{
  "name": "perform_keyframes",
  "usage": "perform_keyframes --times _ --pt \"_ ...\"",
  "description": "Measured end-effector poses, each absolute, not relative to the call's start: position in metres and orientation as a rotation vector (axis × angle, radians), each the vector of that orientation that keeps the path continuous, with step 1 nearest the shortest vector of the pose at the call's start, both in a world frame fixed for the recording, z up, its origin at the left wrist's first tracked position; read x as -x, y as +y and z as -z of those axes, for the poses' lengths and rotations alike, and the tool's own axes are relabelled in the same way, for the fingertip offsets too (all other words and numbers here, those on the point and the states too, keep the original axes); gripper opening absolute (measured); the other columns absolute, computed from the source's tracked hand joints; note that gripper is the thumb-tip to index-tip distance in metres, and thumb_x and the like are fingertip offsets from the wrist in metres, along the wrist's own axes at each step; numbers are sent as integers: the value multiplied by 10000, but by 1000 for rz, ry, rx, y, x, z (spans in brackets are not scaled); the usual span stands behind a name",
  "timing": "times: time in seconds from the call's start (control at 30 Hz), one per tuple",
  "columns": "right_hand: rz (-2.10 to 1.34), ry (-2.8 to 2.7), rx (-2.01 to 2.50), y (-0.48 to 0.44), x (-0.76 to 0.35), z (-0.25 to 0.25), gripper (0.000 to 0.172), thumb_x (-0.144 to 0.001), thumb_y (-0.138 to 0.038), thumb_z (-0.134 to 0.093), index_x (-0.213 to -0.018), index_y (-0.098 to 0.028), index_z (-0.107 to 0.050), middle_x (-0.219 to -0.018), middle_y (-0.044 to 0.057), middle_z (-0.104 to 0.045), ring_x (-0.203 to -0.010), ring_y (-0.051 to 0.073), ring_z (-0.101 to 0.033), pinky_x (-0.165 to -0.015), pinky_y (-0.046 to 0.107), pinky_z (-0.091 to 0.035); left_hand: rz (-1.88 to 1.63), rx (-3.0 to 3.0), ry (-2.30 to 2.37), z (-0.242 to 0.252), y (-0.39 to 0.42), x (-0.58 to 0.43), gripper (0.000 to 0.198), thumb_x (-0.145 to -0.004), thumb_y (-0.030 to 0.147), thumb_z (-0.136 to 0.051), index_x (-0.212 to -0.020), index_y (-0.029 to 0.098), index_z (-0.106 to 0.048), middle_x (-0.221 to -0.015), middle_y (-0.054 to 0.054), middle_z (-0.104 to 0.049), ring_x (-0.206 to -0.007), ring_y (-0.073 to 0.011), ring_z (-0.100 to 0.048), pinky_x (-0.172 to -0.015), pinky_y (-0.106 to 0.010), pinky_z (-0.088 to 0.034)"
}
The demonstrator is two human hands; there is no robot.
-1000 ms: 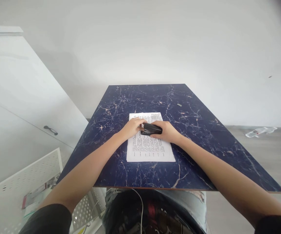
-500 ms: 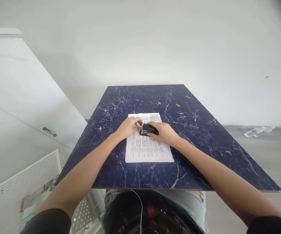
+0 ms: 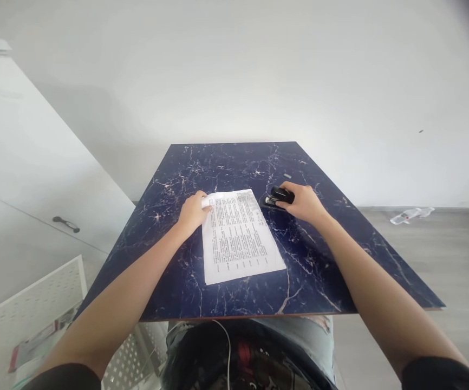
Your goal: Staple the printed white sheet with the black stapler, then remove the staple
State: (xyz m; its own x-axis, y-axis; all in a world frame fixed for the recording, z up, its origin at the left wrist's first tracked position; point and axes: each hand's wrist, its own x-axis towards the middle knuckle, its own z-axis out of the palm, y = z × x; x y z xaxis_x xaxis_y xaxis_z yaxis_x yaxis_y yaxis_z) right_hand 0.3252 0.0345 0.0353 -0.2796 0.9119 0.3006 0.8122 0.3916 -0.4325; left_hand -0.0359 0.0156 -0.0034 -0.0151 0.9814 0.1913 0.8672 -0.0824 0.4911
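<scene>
Printed sheets of paper (image 3: 240, 238) lie slightly turned on the dark blue marbled table (image 3: 226, 162). My left hand (image 3: 194, 213) pinches their far left corner between thumb and fingers, and that corner curls up a little. To the right of the paper, my right hand (image 3: 303, 201) is closed around a black stapler (image 3: 279, 195). The stapler is just over the tabletop or resting on it; I cannot tell which. Its front end points left, toward the sheets.
A small staple strip or similar scrap (image 3: 287, 176) lies beyond the stapler. At the left stand a white cabinet (image 3: 35, 162) and a white perforated basket (image 3: 27, 303) with items inside. A clear plastic piece (image 3: 411, 215) is on the floor at the right. A white cable (image 3: 229, 352) hangs over my lap.
My right hand has carried the stapler off the paper to the right. My left hand has moved to the far left corner and gripped it, and the sheets have turned slightly.
</scene>
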Motion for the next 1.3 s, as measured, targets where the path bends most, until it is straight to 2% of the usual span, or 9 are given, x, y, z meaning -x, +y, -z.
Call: perform_keyframes --times 0.13,0.3,0.37,0.57,1.3 --pt "-242 -2226 1540 43 -337 -30 242 -795 -270 -729 -1030 -227 -693 -935 72 -765 -856 292 -695 -714 380 -506 -931 -1960 1762 1 15 34 427 -878 119 -653 -1281 248 -602 -995 -54 -716 -875 -226 -681 -856 -367 -515" --pt "-240 -2307 1503 41 -332 -30 264 -796 -217 -700 -1060 -223 -694 -929 72 -766 -845 290 -695 -714 365 -492 -912 -2068 1692 2 17 31 208 -892 115 -613 -1034 212 -730 -1108 -74 -749 -1047 -257 -688 -1018 -419 -487" --pt "-245 -2304 1478 41 -331 -30 252 -810 -238 -697 -1062 -222 -697 -940 75 -767 -851 288 -696 -726 369 -494 -911 -2065 1696 3 18 30 184 -892 118 -619 -993 205 -745 -1139 -82 -758 -1091 -269 -687 -1055 -432 -474" --pt "-255 -2273 1440 42 -332 -26 191 -873 -338 -672 -1027 -233 -715 -921 71 -767 -832 281 -694 -745 388 -491 -948 -2066 1693 4 18 30 175 -882 120 -643 -1003 196 -744 -1156 -85 -756 -1110 -270 -688 -1073 -439 -475" --pt "-358 -2333 1347 32 -315 -28 245 -877 -339 -676 -1084 -219 -730 -989 86 -780 -865 263 -713 -787 411 -523 -1214 -1965 1651 1 16 27 259 -873 44 -541 -1021 196 -689 -1171 -69 -736 -1155 -242 -668 -1118 -426 -448"
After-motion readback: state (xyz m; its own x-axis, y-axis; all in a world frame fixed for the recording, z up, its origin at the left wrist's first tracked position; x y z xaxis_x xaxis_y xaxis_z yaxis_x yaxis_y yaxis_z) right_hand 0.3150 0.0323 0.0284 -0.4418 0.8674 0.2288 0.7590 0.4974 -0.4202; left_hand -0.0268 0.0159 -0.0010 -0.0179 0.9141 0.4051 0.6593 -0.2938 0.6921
